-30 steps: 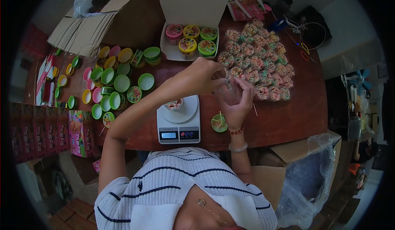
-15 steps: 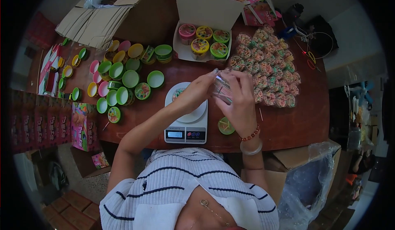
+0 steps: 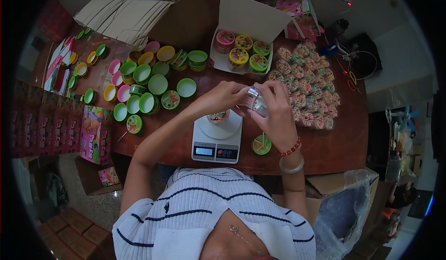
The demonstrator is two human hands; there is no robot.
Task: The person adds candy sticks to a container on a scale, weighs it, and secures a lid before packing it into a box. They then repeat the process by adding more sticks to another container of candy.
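A small clear plastic cup is tilted in the air between my two hands, beyond the scale. My left hand closes its fingertips at the cup's left end. My right hand wraps its thumb and fingers around the other end, hiding much of it. Something pinkish shows through the plastic. Below my left hand, a cup of colourful little sticks stands on the round plate of a white kitchen scale. To the right of the scale lies a green lid with a few thin sticks on it.
Many filled clear cups stand grouped at the right. An open white box holds several lidded tubs behind my hands. Green, yellow and pink lids spread across the left. Cardboard stands at the back left; scissors lie far right.
The held cup has turned in my hands, its clear end now towards my right palm. More of the cup on the scale shows, and the display reading differs. The whole view has shifted slightly.
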